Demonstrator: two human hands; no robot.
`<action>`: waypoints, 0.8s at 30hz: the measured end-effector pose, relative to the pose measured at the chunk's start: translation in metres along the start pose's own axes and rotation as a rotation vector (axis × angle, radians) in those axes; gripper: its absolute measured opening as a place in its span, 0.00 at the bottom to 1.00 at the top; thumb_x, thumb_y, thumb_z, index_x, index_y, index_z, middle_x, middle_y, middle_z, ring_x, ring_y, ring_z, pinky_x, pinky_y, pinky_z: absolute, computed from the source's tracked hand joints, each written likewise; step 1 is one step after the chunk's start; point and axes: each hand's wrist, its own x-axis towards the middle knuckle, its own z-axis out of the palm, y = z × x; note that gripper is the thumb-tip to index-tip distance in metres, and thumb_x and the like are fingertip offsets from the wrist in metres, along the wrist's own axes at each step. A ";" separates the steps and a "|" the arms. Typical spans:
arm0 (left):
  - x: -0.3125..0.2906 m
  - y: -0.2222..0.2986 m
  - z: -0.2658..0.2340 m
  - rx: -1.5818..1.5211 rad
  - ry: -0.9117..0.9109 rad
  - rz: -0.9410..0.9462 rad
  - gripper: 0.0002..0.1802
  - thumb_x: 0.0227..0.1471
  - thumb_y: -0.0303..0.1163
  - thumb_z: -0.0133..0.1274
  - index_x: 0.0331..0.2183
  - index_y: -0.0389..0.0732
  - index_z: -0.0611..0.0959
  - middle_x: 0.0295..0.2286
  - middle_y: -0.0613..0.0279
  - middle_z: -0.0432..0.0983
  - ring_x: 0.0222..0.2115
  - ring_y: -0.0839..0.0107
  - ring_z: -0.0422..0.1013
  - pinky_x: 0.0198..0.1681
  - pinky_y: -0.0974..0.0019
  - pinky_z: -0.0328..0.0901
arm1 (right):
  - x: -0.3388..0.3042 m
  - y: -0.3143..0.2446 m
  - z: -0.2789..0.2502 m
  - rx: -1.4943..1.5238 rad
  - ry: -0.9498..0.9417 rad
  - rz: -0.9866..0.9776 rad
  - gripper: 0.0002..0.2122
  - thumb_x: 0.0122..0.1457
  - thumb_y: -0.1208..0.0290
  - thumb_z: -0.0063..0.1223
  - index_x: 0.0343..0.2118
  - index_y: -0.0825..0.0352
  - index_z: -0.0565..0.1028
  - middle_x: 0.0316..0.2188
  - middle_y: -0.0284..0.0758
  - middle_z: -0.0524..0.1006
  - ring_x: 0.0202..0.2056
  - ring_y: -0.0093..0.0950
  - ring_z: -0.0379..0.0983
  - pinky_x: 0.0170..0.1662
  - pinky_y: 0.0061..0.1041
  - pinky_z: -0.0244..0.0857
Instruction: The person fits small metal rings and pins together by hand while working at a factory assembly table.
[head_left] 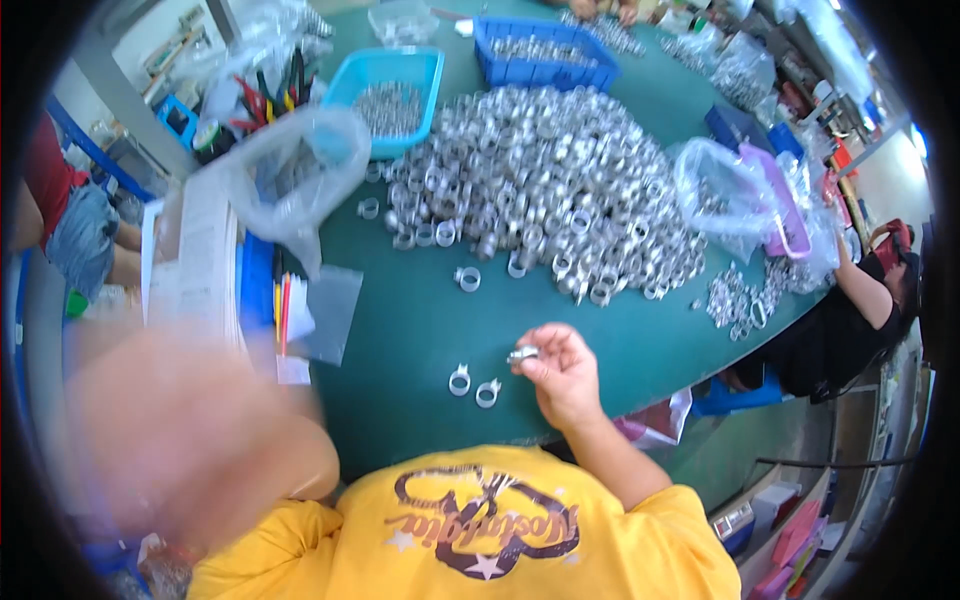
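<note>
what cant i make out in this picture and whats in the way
All in the head view:
Left hand: badly blurred; anything held is unclear.
Metal ring clamp: partly covered by the right hand.
Ring pile: lower layers buried under upper pieces.
Far co-worker: mostly cut off by the top edge.

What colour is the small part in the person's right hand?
The small part is silvery, seen best in the head view.
</note>
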 end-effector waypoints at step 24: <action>-0.042 -0.163 -0.119 1.545 -0.042 -0.219 0.18 0.43 0.26 0.53 0.40 0.38 0.73 0.46 0.53 0.64 0.47 0.55 0.62 0.49 0.59 0.59 | 0.147 -0.130 -0.086 -1.325 0.120 -0.524 0.11 0.52 0.82 0.43 0.38 0.71 0.71 0.38 0.37 0.73 0.41 0.34 0.70 0.44 0.31 0.64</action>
